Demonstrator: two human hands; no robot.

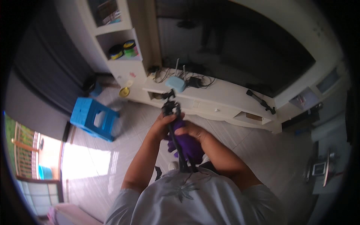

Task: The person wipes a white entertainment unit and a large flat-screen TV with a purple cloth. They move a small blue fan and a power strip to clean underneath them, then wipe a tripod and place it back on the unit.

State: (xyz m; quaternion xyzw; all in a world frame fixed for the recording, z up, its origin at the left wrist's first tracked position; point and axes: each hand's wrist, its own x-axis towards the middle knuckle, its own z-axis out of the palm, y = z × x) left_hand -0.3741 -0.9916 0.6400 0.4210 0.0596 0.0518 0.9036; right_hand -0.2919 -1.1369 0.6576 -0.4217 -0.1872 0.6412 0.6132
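Observation:
A black tripod (175, 140) stands upright close to my body, its head (169, 105) pointing away from me. My left hand (163, 123) grips the tripod just below the head, thumb across the front. A purple cloth (189, 147), bunched up, hangs against the tripod's right side. My right hand (191, 130) is closed on the cloth's upper part, fingers and thumb pressing it by the tripod. The cloth and hands hide part of the tripod's shaft, and its feet cannot be made out.
Ahead is a white TV cabinet (225, 98) carrying a pale blue router (175, 83), tangled cables and a second black tripod-like stand (261, 101). A large dark television (233, 42) rises behind it. A blue plastic stool (94, 119) stands left on the tiled floor (132, 137).

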